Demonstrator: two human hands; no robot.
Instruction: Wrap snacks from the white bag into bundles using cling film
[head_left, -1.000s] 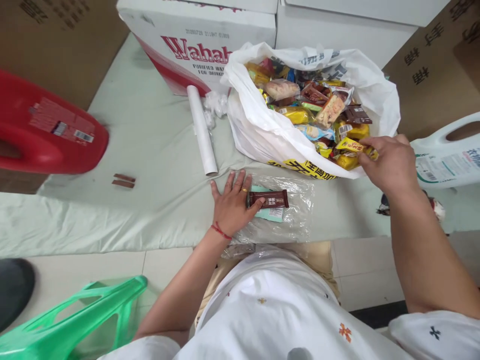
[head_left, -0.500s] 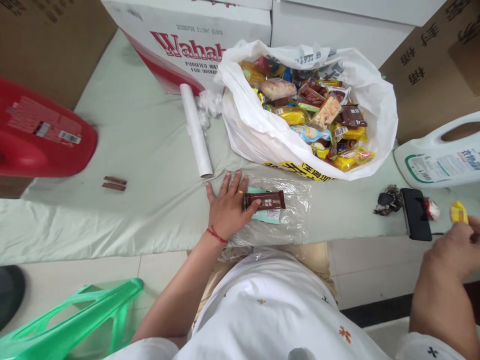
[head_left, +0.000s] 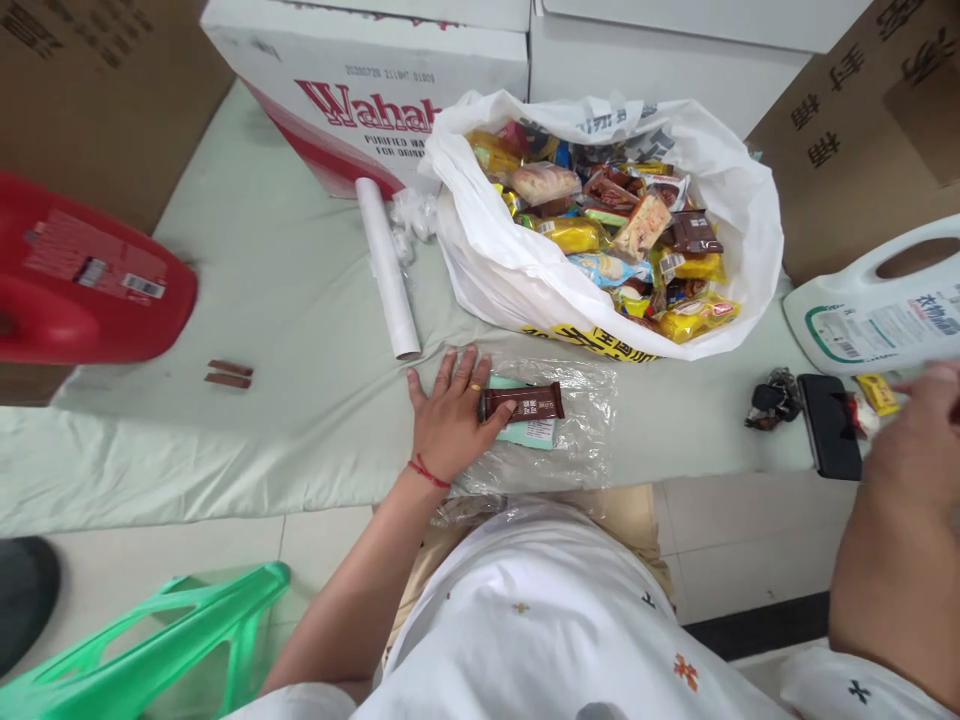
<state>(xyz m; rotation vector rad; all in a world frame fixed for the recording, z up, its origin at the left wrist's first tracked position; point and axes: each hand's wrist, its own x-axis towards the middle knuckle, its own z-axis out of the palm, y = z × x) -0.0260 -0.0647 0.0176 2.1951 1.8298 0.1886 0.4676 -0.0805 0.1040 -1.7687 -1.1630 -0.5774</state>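
My left hand [head_left: 454, 415] lies flat with fingers spread on a clear plastic sheet [head_left: 589, 430], its thumb over a brown wrapped bar [head_left: 541, 401]. Beneath the bar is a light green packet [head_left: 536, 434]. At the right edge my right hand [head_left: 934, 420] is blurred, its fingers smeared by motion, close to a yellow wrapped snack [head_left: 877, 395]. That snack rests beside a small red and white packet [head_left: 862, 416] and a black phone [head_left: 830, 428]. Behind the plastic sheet stands a white bag [head_left: 480, 240] full of wrapped snacks.
A white paper roll [head_left: 388, 270] lies left of the bag. Keys [head_left: 772, 400] sit by the phone. Two brown strips [head_left: 229, 374], a red jug [head_left: 90, 270] and a white jug [head_left: 877, 310] are on the cloth. Boxes [head_left: 360, 60] stand behind; a green stool [head_left: 247, 590] is below.
The yellow snack, earlier in my right hand, now lies on the cloth beside the phone. My right hand has let go of it and moved up slightly. My left hand stays in place.
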